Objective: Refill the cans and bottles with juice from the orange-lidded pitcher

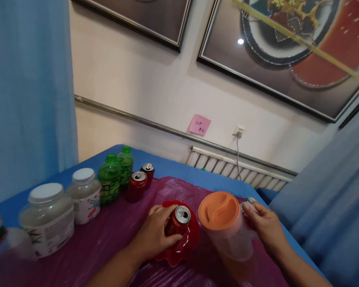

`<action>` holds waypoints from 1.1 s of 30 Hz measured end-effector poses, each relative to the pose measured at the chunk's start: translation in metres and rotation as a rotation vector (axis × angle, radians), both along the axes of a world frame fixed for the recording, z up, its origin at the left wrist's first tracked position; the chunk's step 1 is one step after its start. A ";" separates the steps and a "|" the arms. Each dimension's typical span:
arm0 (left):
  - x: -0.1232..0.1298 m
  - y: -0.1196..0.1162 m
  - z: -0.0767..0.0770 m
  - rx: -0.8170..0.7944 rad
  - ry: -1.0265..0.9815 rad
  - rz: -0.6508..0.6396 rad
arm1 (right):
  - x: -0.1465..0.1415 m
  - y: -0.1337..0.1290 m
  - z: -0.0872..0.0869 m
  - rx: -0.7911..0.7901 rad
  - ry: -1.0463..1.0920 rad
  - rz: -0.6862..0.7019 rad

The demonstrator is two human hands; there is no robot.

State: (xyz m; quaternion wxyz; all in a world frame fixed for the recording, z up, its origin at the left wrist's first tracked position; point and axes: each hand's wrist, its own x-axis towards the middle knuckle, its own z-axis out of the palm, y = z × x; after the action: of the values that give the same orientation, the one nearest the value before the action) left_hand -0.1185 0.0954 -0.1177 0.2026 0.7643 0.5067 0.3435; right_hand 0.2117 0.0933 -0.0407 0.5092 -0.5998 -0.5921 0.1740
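Note:
My left hand (157, 233) is wrapped round a red can (179, 221) with a silver top, which is over a red dish (191, 239) with a wavy rim. Just right of the dish is a clear pitcher (236, 243) with an orange lid (219, 210). My right hand (265, 223) has its fingers closed on the pitcher's handle at the right side. The can's lower part is hidden by my left fingers.
Two more cans (137, 186) and two green bottles (110, 179) stand behind on the left. White-lidded jars (49, 219) line the left side. Purple plastic sheeting (107, 243) covers the blue table (167, 163). A radiator (218, 161) is beyond it.

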 end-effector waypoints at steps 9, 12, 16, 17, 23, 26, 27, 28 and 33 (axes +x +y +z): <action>0.003 -0.005 0.001 0.010 -0.018 -0.044 | -0.013 -0.001 0.010 -0.118 -0.022 0.062; 0.003 -0.006 0.003 -0.004 -0.014 -0.041 | -0.014 0.000 0.011 -0.131 -0.034 0.075; 0.003 -0.006 0.002 0.000 -0.015 -0.059 | -0.015 0.001 0.010 -0.151 -0.043 0.087; 0.003 -0.006 0.001 0.006 -0.018 -0.063 | -0.016 0.001 0.009 -0.155 -0.044 0.087; 0.003 -0.005 -0.003 0.004 -0.026 -0.068 | -0.021 0.002 0.012 -0.160 -0.080 0.097; 0.004 -0.005 -0.004 -0.004 -0.023 -0.061 | -0.020 0.002 0.014 -0.168 -0.098 0.121; 0.004 -0.005 -0.005 -0.001 -0.024 -0.061 | -0.020 0.003 0.014 -0.169 -0.098 0.129; 0.004 -0.005 -0.005 0.004 -0.025 -0.061 | -0.019 0.003 0.015 -0.169 -0.101 0.133; 0.004 -0.007 -0.003 0.011 -0.037 -0.074 | -0.020 0.003 0.018 -0.145 -0.141 0.123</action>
State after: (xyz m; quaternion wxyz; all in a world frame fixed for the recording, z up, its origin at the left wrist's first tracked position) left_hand -0.1149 0.0887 -0.1208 0.2204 0.7771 0.4725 0.3525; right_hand 0.1916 0.0964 -0.0226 0.4099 -0.6085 -0.6478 0.2049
